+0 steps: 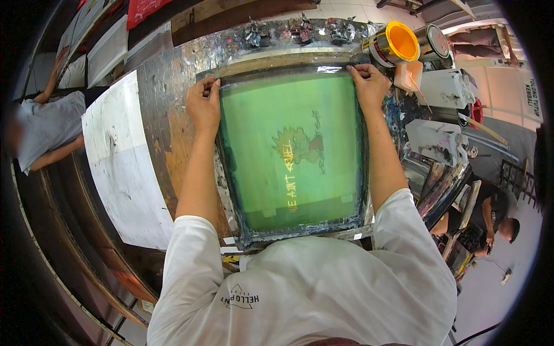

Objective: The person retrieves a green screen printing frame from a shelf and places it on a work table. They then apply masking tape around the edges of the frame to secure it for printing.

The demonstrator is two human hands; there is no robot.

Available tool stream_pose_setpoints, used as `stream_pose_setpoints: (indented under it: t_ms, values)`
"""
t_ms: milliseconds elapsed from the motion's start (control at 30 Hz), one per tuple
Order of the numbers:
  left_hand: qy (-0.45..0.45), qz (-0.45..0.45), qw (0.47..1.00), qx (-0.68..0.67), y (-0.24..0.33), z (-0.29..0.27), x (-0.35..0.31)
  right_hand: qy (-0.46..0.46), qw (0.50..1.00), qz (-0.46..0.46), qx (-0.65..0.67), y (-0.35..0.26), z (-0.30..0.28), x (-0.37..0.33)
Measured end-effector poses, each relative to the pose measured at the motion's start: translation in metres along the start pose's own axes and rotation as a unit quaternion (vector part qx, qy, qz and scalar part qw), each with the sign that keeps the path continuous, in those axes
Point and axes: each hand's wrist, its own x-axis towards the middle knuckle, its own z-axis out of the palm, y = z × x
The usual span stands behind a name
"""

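A screen printing frame [294, 150] with green mesh and dark edges lies flat in front of me. Its mesh carries a spiky-haired cartoon figure and yellowish lettering. Along the far edge runs a glossy clear strip [330, 70] that looks like tape, spanning the gap between my hands. My left hand [203, 105] is closed at the far left corner, thumb against fingers at the strip's left end. At the far right corner my right hand [370, 86] pinches the other end. Whether the fingers also touch the frame is hard to make out.
White sheet boards [124, 155] lie to the left. An orange-lined paint bucket [401, 41], a metal can [431, 41] and white jugs [444, 86] stand at the right. Metal clamps [300, 30] line the far edge. Other people [52, 127] are at the left and right.
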Motion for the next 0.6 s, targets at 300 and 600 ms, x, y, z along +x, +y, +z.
stream_pose_setpoints:
  t_ms: [300, 600]
  values:
    - [0.040, 0.108, 0.987, 0.116, 0.003, 0.004, -0.004, 0.026, 0.997, -0.036, -0.070, -0.009, 0.007, -0.002]
    - [-0.005, 0.008, 0.990, 0.143, 0.002, -0.003, 0.005, -0.021, 0.994, 0.020, -0.101, -0.018, 0.005, 0.001]
